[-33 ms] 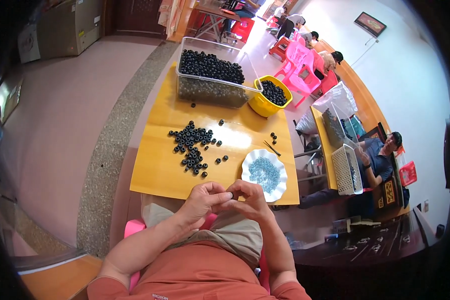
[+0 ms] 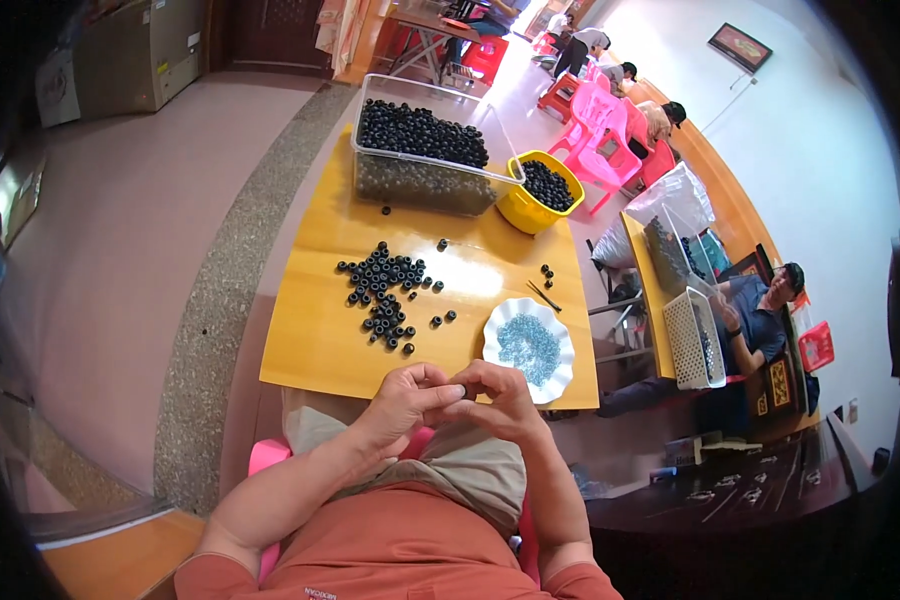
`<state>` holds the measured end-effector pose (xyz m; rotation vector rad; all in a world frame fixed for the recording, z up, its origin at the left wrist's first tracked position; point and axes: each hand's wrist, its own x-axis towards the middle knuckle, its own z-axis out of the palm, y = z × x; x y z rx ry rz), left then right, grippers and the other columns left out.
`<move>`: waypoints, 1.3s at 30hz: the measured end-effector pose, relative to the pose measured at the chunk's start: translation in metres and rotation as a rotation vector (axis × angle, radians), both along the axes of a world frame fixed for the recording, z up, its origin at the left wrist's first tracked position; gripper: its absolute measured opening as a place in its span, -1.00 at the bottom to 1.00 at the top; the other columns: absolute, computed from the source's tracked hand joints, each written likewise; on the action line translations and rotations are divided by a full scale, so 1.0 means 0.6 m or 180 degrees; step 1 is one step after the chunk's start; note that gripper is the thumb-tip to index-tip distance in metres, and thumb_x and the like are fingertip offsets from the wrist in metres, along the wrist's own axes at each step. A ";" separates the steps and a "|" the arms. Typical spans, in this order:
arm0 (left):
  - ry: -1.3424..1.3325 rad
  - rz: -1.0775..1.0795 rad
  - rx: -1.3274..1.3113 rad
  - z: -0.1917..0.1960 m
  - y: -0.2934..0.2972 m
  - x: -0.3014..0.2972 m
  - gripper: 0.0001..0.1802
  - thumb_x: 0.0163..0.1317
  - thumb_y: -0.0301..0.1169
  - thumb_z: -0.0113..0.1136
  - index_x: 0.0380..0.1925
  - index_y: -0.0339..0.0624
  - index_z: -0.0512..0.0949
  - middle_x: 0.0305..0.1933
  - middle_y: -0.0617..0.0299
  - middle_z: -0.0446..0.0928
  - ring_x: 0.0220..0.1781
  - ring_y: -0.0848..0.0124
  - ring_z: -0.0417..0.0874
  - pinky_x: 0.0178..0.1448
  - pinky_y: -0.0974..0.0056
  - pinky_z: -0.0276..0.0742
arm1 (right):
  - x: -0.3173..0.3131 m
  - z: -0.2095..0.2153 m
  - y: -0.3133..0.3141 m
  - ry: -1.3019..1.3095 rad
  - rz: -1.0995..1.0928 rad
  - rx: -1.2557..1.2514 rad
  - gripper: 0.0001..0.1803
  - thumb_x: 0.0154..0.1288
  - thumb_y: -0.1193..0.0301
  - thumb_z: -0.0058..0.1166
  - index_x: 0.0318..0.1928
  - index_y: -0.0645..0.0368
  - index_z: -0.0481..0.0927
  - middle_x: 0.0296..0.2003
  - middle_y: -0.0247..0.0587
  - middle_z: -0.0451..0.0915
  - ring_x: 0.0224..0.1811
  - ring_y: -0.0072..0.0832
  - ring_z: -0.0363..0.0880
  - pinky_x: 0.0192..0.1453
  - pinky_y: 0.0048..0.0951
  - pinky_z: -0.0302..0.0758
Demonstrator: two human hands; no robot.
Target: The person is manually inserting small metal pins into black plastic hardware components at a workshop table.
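Note:
Just past the table's near edge, my left hand (image 2: 410, 400) and my right hand (image 2: 505, 402) meet, fingers bent and tips pressed together. Between the fingertips is a small dark ring-shaped piece (image 2: 469, 392), mostly hidden by the fingers. On the wooden table (image 2: 310, 340) beyond my left hand lies a loose pile of black ring-shaped pieces (image 2: 382, 278). Close to my right hand is a white plate with a wavy rim (image 2: 566, 352), holding small clear bluish bits (image 2: 528, 348). Dark tweezers (image 2: 543, 296) lie behind the plate, near a few more black pieces (image 2: 547, 274).
A clear plastic bin (image 2: 425, 205) full of black pieces stands at the table's far end. Beside it is a yellow tub (image 2: 522, 212) of similar pieces. To the right, a person (image 2: 760, 320) sits at another table with a white basket (image 2: 692, 340). Pink chairs (image 2: 598, 125) stand farther back.

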<state>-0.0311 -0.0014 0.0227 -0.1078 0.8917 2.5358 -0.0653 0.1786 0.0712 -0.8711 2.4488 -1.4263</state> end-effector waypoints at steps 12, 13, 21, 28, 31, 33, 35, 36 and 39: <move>0.0046 -0.0369 -0.0051 -0.005 0.004 -0.002 -0.81 0.19 -0.54 0.26 -0.24 -0.18 0.46 -0.27 0.21 0.54 -0.26 0.42 0.64 -0.13 0.33 0.63 | 0.014 -0.017 0.019 -0.0773 0.0202 -0.0569 -0.77 0.10 0.58 0.36 -0.28 0.29 0.54 -0.38 -0.37 0.54 -0.30 -0.66 0.57 -0.21 -0.60 0.53; 0.0048 -0.0382 -0.0029 -0.006 0.004 -0.002 -0.81 0.19 -0.54 0.26 -0.24 -0.18 0.46 -0.27 0.21 0.54 -0.26 0.41 0.65 -0.13 0.33 0.64 | 0.016 -0.016 0.017 -0.0813 0.0136 -0.0655 -0.77 0.09 0.60 0.36 -0.31 0.28 0.52 -0.40 -0.39 0.54 -0.32 -0.69 0.56 -0.24 -0.61 0.52; 0.0018 -0.0317 -0.0100 -0.004 0.002 -0.003 -0.82 0.21 -0.54 0.24 -0.25 -0.20 0.45 -0.28 0.19 0.54 -0.23 0.38 0.66 -0.09 0.29 0.65 | 0.023 -0.012 0.017 -0.0290 0.0029 -0.0483 -0.79 0.11 0.57 0.35 -0.31 0.26 0.55 -0.40 -0.37 0.54 -0.37 -0.72 0.49 -0.32 -0.65 0.46; -0.0009 -0.0269 -0.0109 -0.008 0.005 -0.003 -0.84 0.23 -0.53 0.23 -0.24 -0.24 0.45 -0.27 0.17 0.55 -0.23 0.37 0.67 -0.07 0.26 0.65 | 0.022 -0.035 0.022 -0.0002 -0.0114 -0.0789 -0.80 0.10 0.51 0.37 -0.30 0.26 0.60 -0.42 -0.28 0.57 -0.38 -0.62 0.54 -0.33 -0.57 0.48; 0.0008 -0.0246 -0.0121 -0.006 0.005 -0.002 -0.85 0.24 -0.53 0.23 -0.24 -0.26 0.46 -0.26 0.17 0.56 -0.23 0.37 0.66 -0.07 0.26 0.64 | 0.023 -0.041 0.026 0.0093 -0.0162 -0.0678 -0.80 0.05 0.60 0.36 -0.30 0.26 0.60 -0.37 -0.34 0.54 -0.37 -0.68 0.45 -0.34 -0.63 0.40; 0.0064 -0.0246 -0.0164 -0.014 0.006 -0.003 -0.83 0.22 -0.49 0.26 -0.24 -0.23 0.48 -0.25 0.20 0.56 -0.24 0.41 0.66 -0.11 0.31 0.64 | 0.021 -0.038 0.023 0.0241 -0.0147 -0.0669 -0.79 0.03 0.61 0.36 -0.31 0.26 0.59 -0.38 -0.33 0.54 -0.38 -0.66 0.46 -0.34 -0.63 0.40; 0.0119 -0.0250 -0.0207 -0.017 0.007 -0.002 -0.81 0.20 -0.46 0.30 -0.24 -0.21 0.49 -0.25 0.23 0.57 -0.25 0.44 0.66 -0.15 0.35 0.63 | 0.021 -0.039 0.020 0.0391 -0.0134 -0.0659 -0.78 0.01 0.61 0.37 -0.31 0.27 0.59 -0.39 -0.32 0.54 -0.38 -0.65 0.46 -0.34 -0.63 0.40; 0.0131 -0.0227 -0.0240 -0.015 0.007 -0.002 -0.81 0.20 -0.46 0.30 -0.24 -0.22 0.50 -0.25 0.23 0.57 -0.26 0.44 0.66 -0.16 0.35 0.63 | 0.022 -0.041 0.019 0.0385 -0.0146 -0.0699 -0.78 0.01 0.61 0.37 -0.32 0.27 0.59 -0.39 -0.30 0.54 -0.39 -0.64 0.47 -0.35 -0.62 0.41; 0.0106 -0.0191 -0.0276 -0.018 0.008 -0.002 -0.83 0.22 -0.49 0.28 -0.25 -0.25 0.49 -0.26 0.19 0.57 -0.25 0.41 0.67 -0.13 0.31 0.64 | 0.024 -0.040 0.017 0.0471 -0.0205 -0.0655 -0.78 -0.01 0.61 0.37 -0.32 0.27 0.59 -0.42 -0.27 0.55 -0.42 -0.56 0.51 -0.36 -0.56 0.44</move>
